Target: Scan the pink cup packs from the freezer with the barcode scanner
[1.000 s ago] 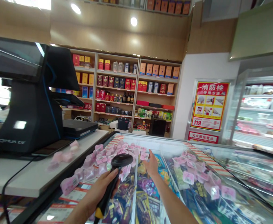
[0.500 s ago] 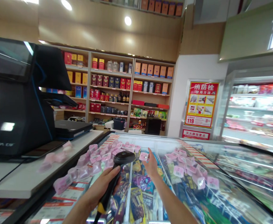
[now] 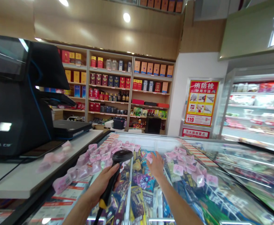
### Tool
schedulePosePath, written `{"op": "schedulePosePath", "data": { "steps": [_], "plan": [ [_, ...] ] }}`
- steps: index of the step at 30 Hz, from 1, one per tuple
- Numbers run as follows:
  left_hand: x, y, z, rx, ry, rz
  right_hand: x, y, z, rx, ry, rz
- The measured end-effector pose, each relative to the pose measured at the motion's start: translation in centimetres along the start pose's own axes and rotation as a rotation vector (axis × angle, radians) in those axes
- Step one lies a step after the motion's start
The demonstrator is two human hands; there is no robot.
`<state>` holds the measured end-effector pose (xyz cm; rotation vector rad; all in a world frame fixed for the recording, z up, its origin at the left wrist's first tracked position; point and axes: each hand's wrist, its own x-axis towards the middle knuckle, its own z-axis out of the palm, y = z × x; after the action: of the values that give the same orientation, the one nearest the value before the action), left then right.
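Observation:
My left hand [image 3: 106, 182] is wrapped round the handle of a black and yellow barcode scanner [image 3: 121, 155], whose head points forward and right. My right hand [image 3: 156, 165] is over the glass top, with a small pink plastic cup [image 3: 149, 157] at its thumb and index finger; its other fingers are spread. The fingers partly cover that cup. Left of the scanner lies a long cluster of similar pink cups [image 3: 96, 167], with barcode labels on several. A second group of pink cups [image 3: 186, 162] lies to the right of my right hand.
Under the glass of the chest freezer [image 3: 143, 139] lie many colourful packets [image 3: 141, 200]. At left, a checkout machine [image 3: 17, 103] stands on a white counter [image 3: 8, 179], with a few more pink cups [image 3: 49, 160] near its edge. Shelves [image 3: 110, 86] of boxes line the back.
My right hand has shifted right and turned more palm-down, and the pink cup has moved with it. My left hand keeps the scanner in nearly the same place. The view has shifted slightly.

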<state>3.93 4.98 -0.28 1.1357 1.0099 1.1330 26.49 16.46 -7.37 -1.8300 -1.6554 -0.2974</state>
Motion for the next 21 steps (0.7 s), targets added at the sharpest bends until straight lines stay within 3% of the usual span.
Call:
{"op": "schedulePosePath", "data": {
  "steps": [3,5,15,21],
  "plan": [
    [0.1,0.0,0.3,0.016,0.033,-0.012,-0.3,-0.6,-0.1,-0.056,-0.039,-0.216],
    [0.2,0.0,0.4,0.026,0.036,-0.022,-0.3,-0.6,0.0,-0.089,-0.079,-0.281],
    [0.9,0.1,0.3,-0.021,0.131,0.007,1.1,4.0,-0.4,-0.265,-0.032,-0.034],
    [1.5,-0.5,-0.8,-0.051,0.091,-0.014,2.5,0.3,1.3,-0.046,0.018,-0.129]
  ]
}}
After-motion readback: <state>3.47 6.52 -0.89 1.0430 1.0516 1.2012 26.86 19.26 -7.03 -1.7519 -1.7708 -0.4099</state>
